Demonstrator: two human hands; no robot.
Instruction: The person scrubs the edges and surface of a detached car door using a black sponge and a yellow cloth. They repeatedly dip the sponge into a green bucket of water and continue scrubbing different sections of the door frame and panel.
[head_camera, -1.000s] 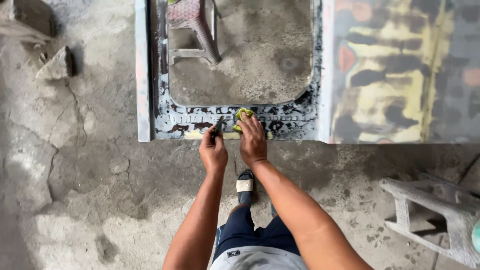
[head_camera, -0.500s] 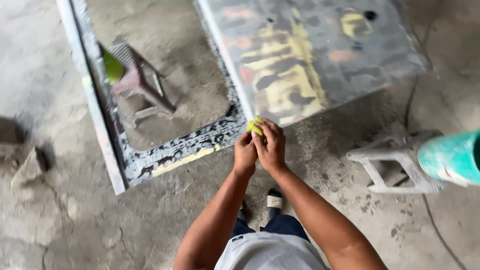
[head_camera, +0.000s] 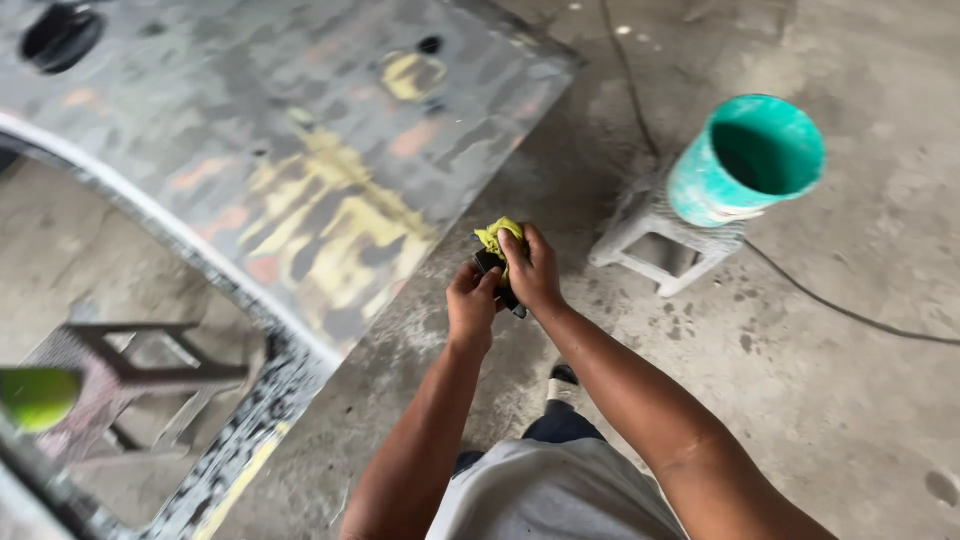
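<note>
— What does the head camera show at the centre?

— Two bare hands meet above a concrete floor (head_camera: 820, 400). The left hand (head_camera: 472, 305) is curled around a small dark block (head_camera: 497, 280), fingers wrapped tight. The right hand (head_camera: 535, 272) is pressed closed over a wad of yellow-green cloth (head_camera: 497, 237), pinching it against the top of the block. Cloth and block sit between the two hands, off the floor, just beside the lower edge of a large metal panel (head_camera: 300, 170).

— And the panel?

— It lies tilted across the upper left, sanded grey with patches of yellow filler and orange. It has a window opening, and through that a dull pink stool (head_camera: 130, 370) shows on the floor.

— What else is near?

— To the right of the hands a pale grey stool (head_camera: 655, 245) carries a teal bucket (head_camera: 745, 160), tipped toward the camera with its mouth in view. A black cable (head_camera: 850, 312) runs over the floor behind it. A blurred green object (head_camera: 38, 397) sits at the left edge. Below the hands, a foot in a dark sandal (head_camera: 563, 380) stands on the floor.
</note>
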